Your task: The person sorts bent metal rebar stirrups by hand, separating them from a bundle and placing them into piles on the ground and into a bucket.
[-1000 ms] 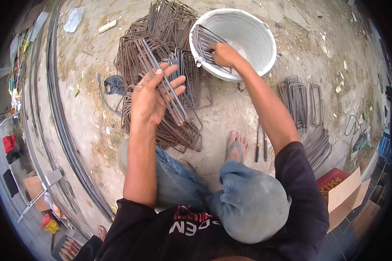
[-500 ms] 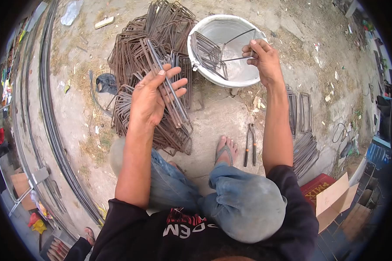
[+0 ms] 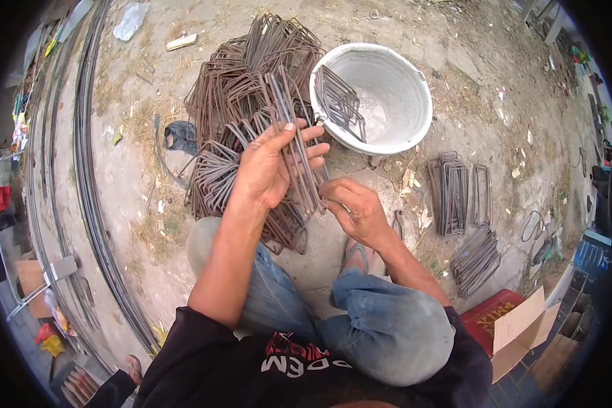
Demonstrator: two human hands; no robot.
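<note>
My left hand (image 3: 268, 166) holds a few rectangular rebar stirrups (image 3: 279, 95), with the thumb across them and the fingers behind. At their lower end, the fingertips of my right hand (image 3: 357, 209) pinch the end of a stirrup; exactly how many bars they grip is hidden. Beneath and beyond my left hand lies a big heap of rusty stirrups (image 3: 228, 85). A whitish bucket (image 3: 423, 112) stands to the right of the heap, with several stirrups (image 3: 340, 102) leaning inside against its left wall.
Several stirrups (image 3: 449, 197) lie on the ground at right, with another stack (image 3: 476, 262) nearer me. Pincers (image 3: 397, 222) are partly hidden behind my right arm. Long steel bars (image 3: 85, 156) run along the left. An open cardboard box (image 3: 523, 326) sits at lower right.
My right hand has let go of a stirrup at the bucket and come back down and left to the bundle's lower end. My left hand still holds the bundle. The view has shifted slightly.
</note>
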